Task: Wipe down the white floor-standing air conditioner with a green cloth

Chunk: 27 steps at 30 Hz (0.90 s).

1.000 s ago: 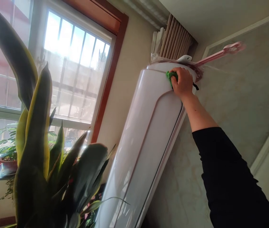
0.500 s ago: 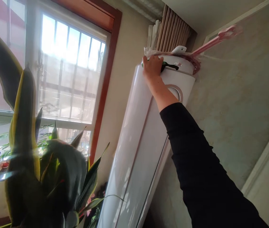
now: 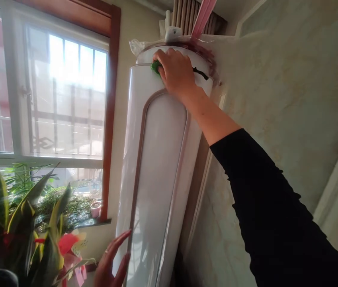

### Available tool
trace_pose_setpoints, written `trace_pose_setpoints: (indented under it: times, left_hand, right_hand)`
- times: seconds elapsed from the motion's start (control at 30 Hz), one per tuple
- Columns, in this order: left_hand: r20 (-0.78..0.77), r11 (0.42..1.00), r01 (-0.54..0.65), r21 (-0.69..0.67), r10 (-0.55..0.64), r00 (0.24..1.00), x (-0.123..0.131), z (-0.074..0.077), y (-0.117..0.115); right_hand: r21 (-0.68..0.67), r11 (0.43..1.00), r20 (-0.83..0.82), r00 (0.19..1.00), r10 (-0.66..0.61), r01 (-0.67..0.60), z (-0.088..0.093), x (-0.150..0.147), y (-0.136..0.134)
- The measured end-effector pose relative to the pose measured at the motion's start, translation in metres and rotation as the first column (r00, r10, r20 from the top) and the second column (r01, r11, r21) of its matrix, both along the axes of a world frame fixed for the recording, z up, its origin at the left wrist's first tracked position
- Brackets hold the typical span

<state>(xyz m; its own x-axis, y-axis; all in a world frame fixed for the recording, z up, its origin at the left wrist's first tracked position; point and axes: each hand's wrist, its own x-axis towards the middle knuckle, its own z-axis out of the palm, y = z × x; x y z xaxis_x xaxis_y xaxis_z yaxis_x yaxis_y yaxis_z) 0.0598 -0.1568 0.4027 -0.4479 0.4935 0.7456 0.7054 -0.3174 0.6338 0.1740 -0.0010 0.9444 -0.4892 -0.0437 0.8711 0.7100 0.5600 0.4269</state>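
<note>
A tall white standing air conditioner (image 3: 157, 167) fills the middle of the view. My right hand (image 3: 176, 73) is pressed against its upper front, closed on a green cloth (image 3: 156, 66) that peeks out at the fingertips. My right arm wears a black sleeve. My left hand (image 3: 112, 261) is low down with its fingers stretched out, resting on the unit's lower left edge and holding nothing.
A pink handle (image 3: 203, 16) and a white object (image 3: 173, 32) lie on top of the unit, with plastic wrap around the cap. A wood-framed window (image 3: 55, 91) is at left. Leafy potted plants (image 3: 22, 227) stand at lower left. A pale wall (image 3: 276, 79) is at right.
The view swung so the unit stands more upright. My right hand with the cloth shifted across the unit's upper front. My left hand came into view at the bottom.
</note>
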Motion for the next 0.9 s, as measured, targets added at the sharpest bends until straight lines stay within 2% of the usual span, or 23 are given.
trace_pose_setpoints:
  times: [0.03,0.07,0.13,0.23,0.27,0.33,0.4,0.47,0.6,0.7,0.8,0.9]
  left_hand:
    - [-0.047,0.999,0.001,0.033,0.000,0.999,0.000,0.024,0.015]
    - [-0.063,0.991,-0.032,0.127,0.040,0.997,0.002,0.051,0.028]
    - [-0.164,0.958,-0.007,0.286,0.057,0.985,0.012,0.113,0.051]
    - [-0.263,0.866,-0.030,0.500,0.185,0.947,0.032,0.205,0.082]
    - [-0.267,0.807,-0.051,0.588,0.253,0.930,0.036,0.233,0.092]
    - [-0.251,0.742,-0.087,0.665,0.332,0.909,0.039,0.283,0.112]
    - [-0.267,0.710,-0.084,0.699,0.368,0.891,0.032,0.327,0.129]
    - [-0.309,0.704,-0.070,0.707,0.397,0.864,0.022,0.366,0.141]
    - [-0.410,0.733,-0.044,0.679,0.428,0.805,0.001,0.435,0.150]
    - [-0.484,0.766,-0.021,0.643,0.427,0.763,-0.007,0.476,0.151]
    - [-0.540,0.793,-0.008,0.609,0.422,0.728,-0.012,0.500,0.151]
    - [-0.550,0.799,-0.015,0.601,0.428,0.717,-0.015,0.506,0.152]
  right_hand:
    - [0.013,0.999,0.001,0.999,0.038,-0.038,-0.001,0.013,0.006]
    - [0.026,0.996,0.003,0.997,0.083,-0.083,-0.001,0.025,0.014]
    - [0.053,0.981,0.012,0.983,0.184,-0.184,0.000,0.044,0.031]
    - [0.097,0.936,0.018,0.941,0.337,-0.337,0.005,0.064,0.061]
    - [0.115,0.916,0.017,0.923,0.386,-0.385,0.006,0.068,0.070]
    - [0.149,0.869,0.008,0.880,0.476,-0.472,0.009,0.075,0.089]
    - [0.174,0.823,-0.002,0.835,0.550,-0.541,0.010,0.083,0.107]
    - [0.187,0.784,-0.011,0.796,0.605,-0.592,0.011,0.093,0.125]
    - [0.140,0.728,-0.098,0.723,0.684,-0.671,0.012,0.109,0.155]
    - [0.105,0.706,-0.172,0.687,0.706,-0.700,0.014,0.112,0.167]
    - [0.106,0.704,-0.208,0.677,0.706,-0.702,0.015,0.110,0.169]
    - [0.096,0.722,-0.235,0.690,0.685,-0.685,0.015,0.108,0.163]
